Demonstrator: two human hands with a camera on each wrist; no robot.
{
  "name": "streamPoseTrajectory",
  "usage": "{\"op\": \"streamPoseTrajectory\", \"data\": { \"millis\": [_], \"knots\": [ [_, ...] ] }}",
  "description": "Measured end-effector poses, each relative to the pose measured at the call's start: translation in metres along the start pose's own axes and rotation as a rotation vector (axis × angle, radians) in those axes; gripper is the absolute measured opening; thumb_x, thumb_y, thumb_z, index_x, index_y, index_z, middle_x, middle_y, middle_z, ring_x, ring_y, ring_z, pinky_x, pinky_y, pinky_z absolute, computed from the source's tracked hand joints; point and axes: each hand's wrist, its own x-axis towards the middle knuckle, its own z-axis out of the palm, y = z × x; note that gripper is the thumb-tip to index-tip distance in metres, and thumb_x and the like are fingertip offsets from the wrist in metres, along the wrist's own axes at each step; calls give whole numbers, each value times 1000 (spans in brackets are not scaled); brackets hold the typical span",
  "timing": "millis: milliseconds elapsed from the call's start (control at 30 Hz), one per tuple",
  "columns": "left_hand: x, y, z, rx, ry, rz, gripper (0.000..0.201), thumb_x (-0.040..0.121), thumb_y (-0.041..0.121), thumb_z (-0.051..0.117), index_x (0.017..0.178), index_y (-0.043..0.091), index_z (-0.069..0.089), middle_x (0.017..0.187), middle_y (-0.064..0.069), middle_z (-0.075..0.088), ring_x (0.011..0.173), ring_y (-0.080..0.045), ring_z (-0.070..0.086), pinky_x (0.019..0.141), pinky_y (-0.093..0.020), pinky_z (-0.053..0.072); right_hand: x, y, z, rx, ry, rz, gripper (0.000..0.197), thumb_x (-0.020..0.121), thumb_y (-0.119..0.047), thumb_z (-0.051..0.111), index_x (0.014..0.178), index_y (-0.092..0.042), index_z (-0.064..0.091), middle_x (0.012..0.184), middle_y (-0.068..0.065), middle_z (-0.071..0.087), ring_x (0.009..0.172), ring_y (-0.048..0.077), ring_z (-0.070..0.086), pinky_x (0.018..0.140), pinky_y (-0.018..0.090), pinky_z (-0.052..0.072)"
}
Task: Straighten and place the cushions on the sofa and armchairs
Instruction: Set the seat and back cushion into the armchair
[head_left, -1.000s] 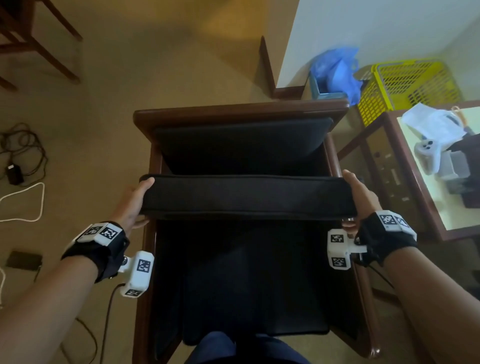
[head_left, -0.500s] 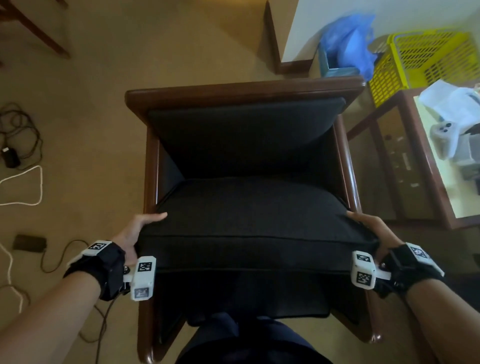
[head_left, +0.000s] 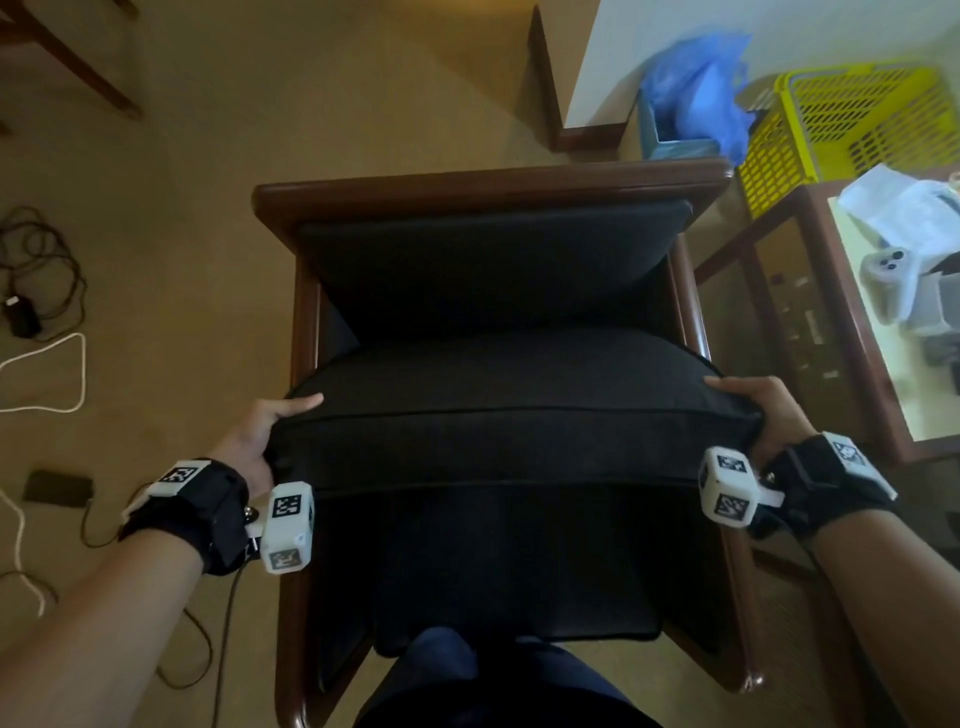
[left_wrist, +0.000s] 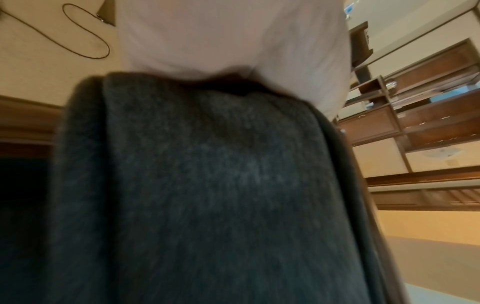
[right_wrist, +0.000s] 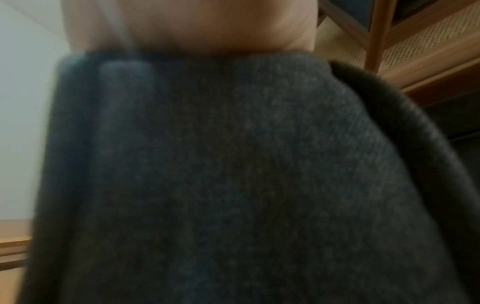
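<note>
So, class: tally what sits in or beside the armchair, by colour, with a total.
Black cushions: 2, the held seat cushion and the back cushion
Yellow baskets: 1
Blue bags: 1
Total: 4

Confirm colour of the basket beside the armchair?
Bright yellow basket, perforated plastic sides; shows best in the head view.

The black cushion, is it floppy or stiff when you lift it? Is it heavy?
Probably fairly stiff: the cushion spans between the left hand and right hand with little sag. Likely soft too, since its corners dent under the thumbs. It seems bulky rather than heavy, though both hands are used.
</note>
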Motion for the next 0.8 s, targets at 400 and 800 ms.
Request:
{"op": "streamPoseTrajectory", "data": {
  "millis": [400, 800],
  "knots": [
    [-3, 5, 16, 6, 36, 81, 32, 83, 37, 68, 103, 12, 71, 96, -14, 73, 85, -31, 66, 76, -37, 51, -2, 6, 11, 115, 113, -84, 26, 70, -34, 67, 83, -12, 71, 66, 8, 69, 61, 29, 64, 76, 38, 49],
    [-3, 39, 23, 156, 85, 497, 62, 81, 20, 77, 133, 33, 47, 115, 11, 61, 106, -10, 59, 79, -28, 48, -6, -36, 41, -116, 205, -451, 61, 78, -8, 69, 132, -21, 44, 109, 2, 54, 93, 18, 55, 70, 34, 48]
  ]
}}
